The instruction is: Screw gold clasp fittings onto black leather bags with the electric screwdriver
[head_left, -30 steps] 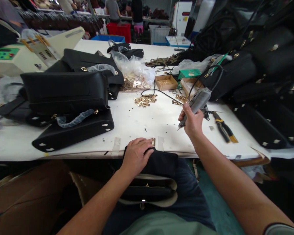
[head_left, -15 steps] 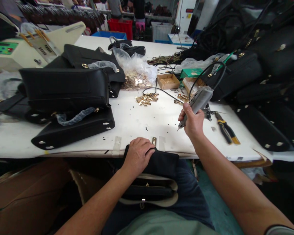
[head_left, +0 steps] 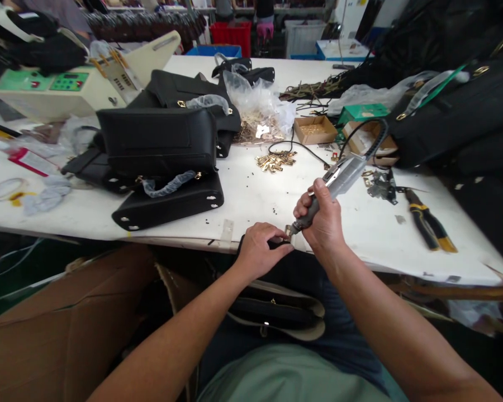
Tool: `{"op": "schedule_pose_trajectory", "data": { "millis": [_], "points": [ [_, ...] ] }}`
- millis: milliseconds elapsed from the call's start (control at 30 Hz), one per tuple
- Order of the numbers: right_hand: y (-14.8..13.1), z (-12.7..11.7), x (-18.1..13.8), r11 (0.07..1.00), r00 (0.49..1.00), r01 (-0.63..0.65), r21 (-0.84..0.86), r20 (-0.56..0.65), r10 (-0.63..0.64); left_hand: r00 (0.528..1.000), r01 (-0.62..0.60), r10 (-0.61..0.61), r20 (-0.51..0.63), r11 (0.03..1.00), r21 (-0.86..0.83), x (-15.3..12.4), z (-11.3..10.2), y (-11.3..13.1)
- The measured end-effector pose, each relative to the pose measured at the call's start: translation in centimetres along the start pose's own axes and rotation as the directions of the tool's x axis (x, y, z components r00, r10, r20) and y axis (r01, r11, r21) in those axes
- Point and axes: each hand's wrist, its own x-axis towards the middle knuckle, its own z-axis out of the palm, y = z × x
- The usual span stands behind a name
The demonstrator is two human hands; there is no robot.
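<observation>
My right hand is wrapped around a grey electric screwdriver, which slants down to the left. Its tip meets a small gold metal plate at the table's front edge. Fingers and thumb of my left hand close on the edge of a black bag flap right beside that plate; the hand hides most of the flap. Below, on my lap, the black handbag gapes open with a pale lining edge. A cable loops from the screwdriver's rear end.
Black handbags are stacked at left, with more at right. Gold fittings lie in a heap mid-table, near a cardboard box of small parts. Yellow-black pliers rest at right. A cardboard carton stands below left.
The screwdriver has come down and left, from above the table onto the gold plate. My left hand has shifted its fingers around the flap beside the plate. The view has turned left.
</observation>
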Motion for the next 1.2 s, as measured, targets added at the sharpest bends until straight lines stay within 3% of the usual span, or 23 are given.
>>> {"op": "schedule_pose_trajectory", "data": {
  "millis": [367,1200],
  "points": [
    [0.6,0.3,-0.1,0.998,1.0,0.007,-0.056,0.018,-0.006,0.999,-0.029,0.027,-0.019,0.996,-0.079,-0.1,-0.1,-0.4],
    [0.7,0.7,-1.2,0.993,0.999,0.036,-0.112,0.042,-0.032,0.999,0.02,-0.022,-0.031,0.998,-0.057,-0.2,0.3,-0.8]
  ]
}}
